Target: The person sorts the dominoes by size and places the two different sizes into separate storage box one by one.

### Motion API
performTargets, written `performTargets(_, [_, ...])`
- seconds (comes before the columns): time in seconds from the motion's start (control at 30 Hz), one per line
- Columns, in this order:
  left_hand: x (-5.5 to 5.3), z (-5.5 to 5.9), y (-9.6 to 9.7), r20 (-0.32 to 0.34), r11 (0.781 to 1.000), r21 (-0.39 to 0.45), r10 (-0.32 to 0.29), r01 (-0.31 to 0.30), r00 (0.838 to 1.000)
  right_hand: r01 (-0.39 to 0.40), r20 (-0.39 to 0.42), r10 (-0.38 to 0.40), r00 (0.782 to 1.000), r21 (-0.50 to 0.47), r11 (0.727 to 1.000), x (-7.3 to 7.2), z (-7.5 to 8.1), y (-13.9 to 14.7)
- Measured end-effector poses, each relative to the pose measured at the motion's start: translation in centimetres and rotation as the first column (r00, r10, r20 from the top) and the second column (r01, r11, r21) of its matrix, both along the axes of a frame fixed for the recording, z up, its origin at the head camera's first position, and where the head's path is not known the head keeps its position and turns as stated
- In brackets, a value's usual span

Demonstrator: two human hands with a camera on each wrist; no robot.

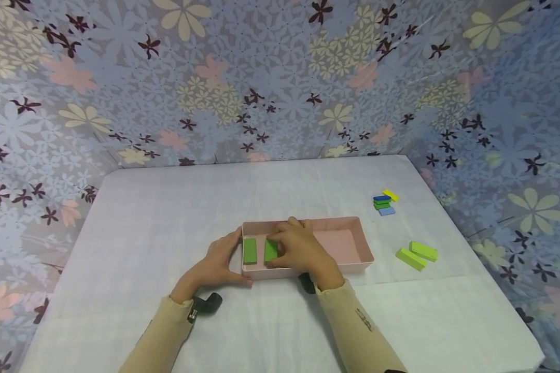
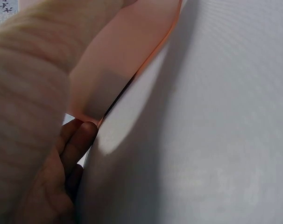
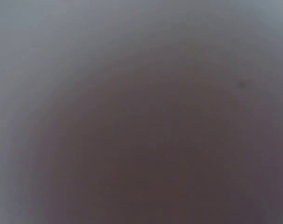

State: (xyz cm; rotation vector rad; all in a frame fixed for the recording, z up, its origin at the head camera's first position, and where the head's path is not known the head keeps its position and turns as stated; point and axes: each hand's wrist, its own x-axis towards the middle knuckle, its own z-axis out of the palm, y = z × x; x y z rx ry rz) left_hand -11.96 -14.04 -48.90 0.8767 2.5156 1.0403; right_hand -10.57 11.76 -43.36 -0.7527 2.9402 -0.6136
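Note:
A pink open box (image 1: 343, 243) lies lengthwise on the table. My left hand (image 1: 217, 261) holds its left end, fingers at the far corner and thumb along the near side. In the left wrist view, the fingers of my left hand (image 2: 78, 142) meet the corner of the pink box (image 2: 127, 42). Inside, a green block (image 1: 249, 251) stands against the left wall. Over the box, my right hand (image 1: 303, 248) pinches a second green block (image 1: 270, 250) between thumb and fingers, partly covering it. The right wrist view is a dark blur.
Two lime-green blocks (image 1: 411, 258) lie right of the box. Farther back is a small group of thin pieces: dark blue (image 1: 381, 198), green (image 1: 381, 206), light blue (image 1: 387, 211) and yellow (image 1: 391, 195). A flowered cloth (image 1: 280, 77) hangs behind the white-covered table (image 1: 168, 202).

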Motion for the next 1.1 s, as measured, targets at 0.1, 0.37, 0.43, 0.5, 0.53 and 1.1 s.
performTargets(0.1, [0.0,0.0,0.0,0.004,1.0,0.004,-0.003,0.003,1.0,-0.003,-0.012,0.004,1.0,0.032,0.999,0.0,0.1,-0.3])
performTargets(0.37, [0.0,-0.3,0.0,0.005,1.0,-0.002,0.004,-0.004,1.0,-0.008,-0.02,0.009,1.0,0.084,0.996,-0.3,-0.2,-0.7])
performTargets(0.43, [0.0,-0.3,0.1,0.003,1.0,-0.007,0.004,-0.004,1.0,-0.014,-0.025,0.017,1.0,0.097,0.995,-0.4,-0.3,-0.9])
performTargets(0.5, [0.1,-0.2,0.1,0.005,1.0,-0.012,0.002,-0.002,1.0,-0.018,-0.027,0.021,0.999,0.106,0.994,-0.4,-0.4,-1.0])
performTargets(0.53, [0.1,-0.2,0.1,0.005,1.0,-0.015,0.001,-0.001,1.0,-0.019,-0.028,0.022,0.999,0.114,0.993,-0.4,-0.5,-1.1])
performTargets(1.1, [0.1,0.0,-0.1,-0.029,1.0,-0.006,0.002,-0.002,1.0,-0.031,-0.053,0.039,0.998,0.149,0.988,-0.8,-0.9,-1.8])
